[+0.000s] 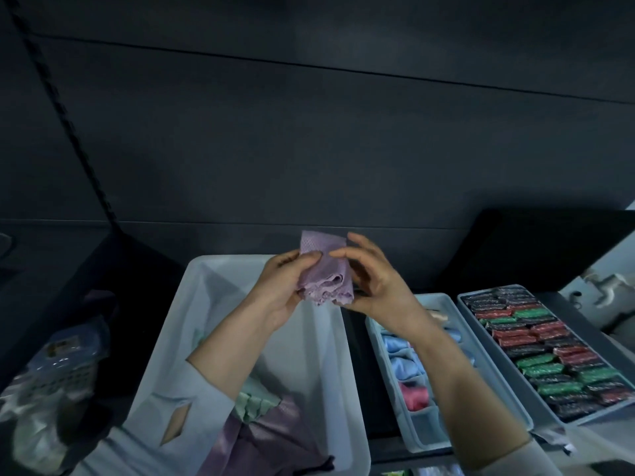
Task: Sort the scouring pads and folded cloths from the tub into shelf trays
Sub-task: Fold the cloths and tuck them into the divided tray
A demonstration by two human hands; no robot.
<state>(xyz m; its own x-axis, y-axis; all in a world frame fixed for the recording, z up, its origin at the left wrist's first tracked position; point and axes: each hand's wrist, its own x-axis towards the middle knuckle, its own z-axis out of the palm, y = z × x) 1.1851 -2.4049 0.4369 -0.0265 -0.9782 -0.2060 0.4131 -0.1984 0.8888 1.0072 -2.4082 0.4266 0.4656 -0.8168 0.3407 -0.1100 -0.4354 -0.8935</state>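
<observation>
A folded lilac cloth (324, 269) is held up over the far end of the white tub (220, 304). My left hand (280, 286) grips its left side with thumb on top, and my right hand (374, 280) pinches its right edge. At the tub's near end lie a purple cloth (261, 441) and a pale green cloth (256, 403). To the right, a narrow divided tray (409, 424) holds blue and pink folded cloths. Further right, a second tray (515, 389) is packed with several red, green and black scouring pads (549, 355).
A clear plastic bag (51, 389) of packaged goods lies at the left on the dark shelf. A dark wall panel rises behind the trays. At the far right edge a pale surface with a metal fitting (601, 286) shows.
</observation>
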